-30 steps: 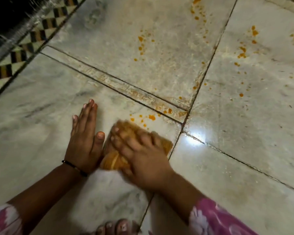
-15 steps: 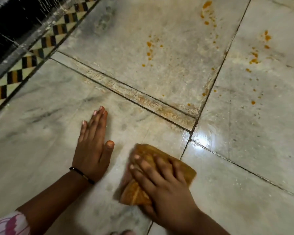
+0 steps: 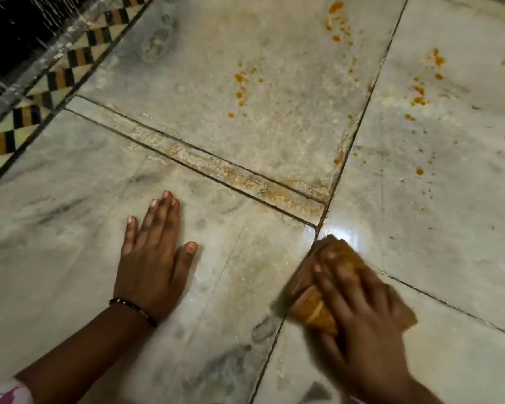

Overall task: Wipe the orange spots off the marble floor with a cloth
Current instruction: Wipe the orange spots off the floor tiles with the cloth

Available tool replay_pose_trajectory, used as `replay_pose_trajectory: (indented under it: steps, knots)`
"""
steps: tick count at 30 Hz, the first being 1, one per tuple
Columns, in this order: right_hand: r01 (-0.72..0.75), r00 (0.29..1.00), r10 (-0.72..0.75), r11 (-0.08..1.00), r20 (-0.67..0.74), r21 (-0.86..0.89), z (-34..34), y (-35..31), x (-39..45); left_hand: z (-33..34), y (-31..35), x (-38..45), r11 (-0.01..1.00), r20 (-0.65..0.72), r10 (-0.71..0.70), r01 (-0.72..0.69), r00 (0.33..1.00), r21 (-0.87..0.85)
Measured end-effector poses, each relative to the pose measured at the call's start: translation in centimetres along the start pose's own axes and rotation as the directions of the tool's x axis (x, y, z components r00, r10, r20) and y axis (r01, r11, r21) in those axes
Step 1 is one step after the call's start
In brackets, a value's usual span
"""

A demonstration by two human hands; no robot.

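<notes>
So the right hand point(image 3: 359, 310) is pressing down on a folded orange-brown cloth point(image 3: 318, 293), fingers spread flat over the top of it instead of curling round it, right where the dark grout lines point(image 3: 321, 220) are crossing. It's motion-blurred, so I'm reading this as mid-swipe. The left hand point(image 3: 152, 258) is lying flat on the marble floor point(image 3: 70, 228) well off to the side of the cloth, fingers straight and close together, thumb sticking out, holding nothing. Looks like it's just bracing. There's a thin dark bracelet point(image 3: 133, 307) sitting on that wrist.

Step-wise, this looks like the scrubbing stage, and I'd say it's not even halfway. The slab around both hands is looking free of spots, but well beyond the fingertips there's plenty of mess waiting: a string of orange spots point(image 3: 241, 88) on the slab ahead of the left hand, more orange drips point(image 3: 336, 24) at the far edge of that slab, and another scatter point(image 3: 420, 96) out past the right hand on the far slab. The narrow strip point(image 3: 245, 179) just ahead of the hands is also showing a rusty smear.

Next move, I'm guessing: pushing the cloth forward past that strip, probably shifting the bracing hand up too since the reach is getting long. Grout joints might be trapping residue, so they'd need firmer pressure.
</notes>
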State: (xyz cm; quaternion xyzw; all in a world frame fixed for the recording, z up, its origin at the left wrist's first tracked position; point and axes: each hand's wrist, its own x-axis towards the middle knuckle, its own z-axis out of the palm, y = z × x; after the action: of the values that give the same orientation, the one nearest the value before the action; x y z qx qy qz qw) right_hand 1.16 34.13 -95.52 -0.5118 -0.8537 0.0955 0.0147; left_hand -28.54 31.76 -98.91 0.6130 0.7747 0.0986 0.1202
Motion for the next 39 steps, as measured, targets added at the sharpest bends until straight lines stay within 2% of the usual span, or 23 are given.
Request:
replay_pose_trajectory:
  steps: [2,4,6,8,11,14,16,18,20,22,24,26,28,32,36,39]
  knots:
    - [0.168,0.986,-0.168,0.986,0.021,-0.003,0.9,-3.2,-0.3,0.0,0.1,-0.1,1.0,0.004,0.001,-0.002,1.0,0.016]
    - [0.349,0.937,-0.348,0.937,0.042,-0.009,1.4,-4.9,2.9,0.1,0.2,-0.1,0.999,0.01,0.006,-0.006,1.0,0.048]
    - [0.411,0.911,-0.41,0.911,0.041,-0.023,1.7,-4.6,7.6,0.2,0.2,0.1,0.998,0.014,0.0,-0.001,1.0,0.059]
    - [0.345,0.939,-0.345,0.938,0.021,-0.031,1.1,-2.7,11.7,0.2,0.1,0.0,0.997,0.016,-0.003,0.002,1.0,0.071]
    - [0.108,0.994,-0.108,0.994,-0.008,-0.004,-0.6,2.3,12.9,0.1,0.3,-0.1,0.998,0.005,-0.005,0.005,1.0,0.063]
    - [-0.058,0.998,0.057,0.997,-0.025,-0.046,-1.6,6.9,8.0,0.2,1.1,0.0,0.999,0.007,0.043,-0.044,0.999,0.018]
    - [-0.117,0.993,0.117,0.993,-0.015,-0.027,-1.7,6.7,3.4,0.4,2.0,0.3,0.992,0.025,0.124,-0.124,0.992,0.033]
    - [-0.109,0.994,0.109,0.994,-0.008,0.02,-0.9,3.6,-0.1,0.9,3.3,0.5,0.979,0.059,0.184,-0.189,0.981,0.074]
    - [-0.011,1.0,0.01,0.998,0.012,0.054,-0.1,-0.8,-0.2,1.3,3.9,0.5,0.971,0.084,0.201,-0.21,0.976,0.118]
    - [0.108,0.994,-0.109,0.993,0.03,0.042,0.8,-3.4,3.0,1.5,4.1,0.5,0.967,0.092,0.206,-0.217,0.974,0.134]
    - [0.148,0.989,-0.149,0.989,0.012,0.019,1.0,-3.5,8.0,1.5,3.9,0.5,0.961,0.084,0.228,-0.238,0.97,0.138]
    - [0.108,0.994,-0.108,0.994,0.009,-0.006,0.3,-1.4,11.8,1.4,3.8,0.6,0.96,0.071,0.239,-0.246,0.969,0.134]
    - [0.009,1.0,-0.009,1.0,-0.001,0.005,-0.5,2.0,12.4,1.3,3.9,0.5,0.964,0.064,0.233,-0.239,0.97,0.119]
    - [-0.213,0.975,0.213,0.977,-0.062,0.013,-1.6,7.0,5.9,1.4,3.9,0.4,0.968,0.054,0.226,-0.23,0.973,0.101]
    - [-0.313,0.949,0.315,0.947,-0.016,0.07,-0.3,1.2,0.9,1.4,4.0,0.5,0.969,0.044,0.222,-0.225,0.974,0.104]
    - [-0.156,0.987,0.152,0.98,0.045,0.121,0.8,-4.9,3.5,1.3,4.1,0.4,0.965,0.046,0.231,-0.235,0.972,0.117]
